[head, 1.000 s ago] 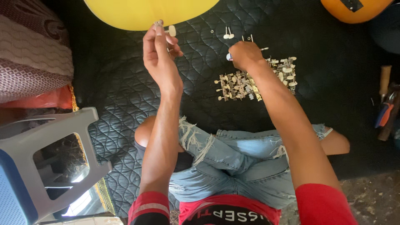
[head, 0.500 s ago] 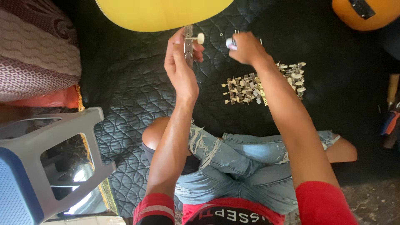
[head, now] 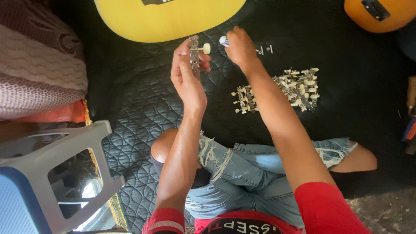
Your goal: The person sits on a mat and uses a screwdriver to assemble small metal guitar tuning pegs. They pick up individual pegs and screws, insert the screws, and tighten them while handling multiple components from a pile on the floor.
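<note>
I sit on the black quilted mat (head: 143, 104) with guitar parts in both my hands.

The big yellow guitar body (head: 169, 17) lies just past my hands, an orange guitar (head: 381, 15) is in the far corner, and a grey stool (head: 56, 173) stands by my knee. A pile of tuning pegs (head: 277, 89) sits on the mat under my right arm. My left hand (head: 187, 71) grips a metal tuner strip (head: 194, 54) with a cream knob (head: 206, 48), held up over the mat. My right hand (head: 239, 45) is closed around a small tool with a white tip (head: 223, 41). If my left fingers slip, I think the strip could drop and scratch the yellow guitar.
</note>
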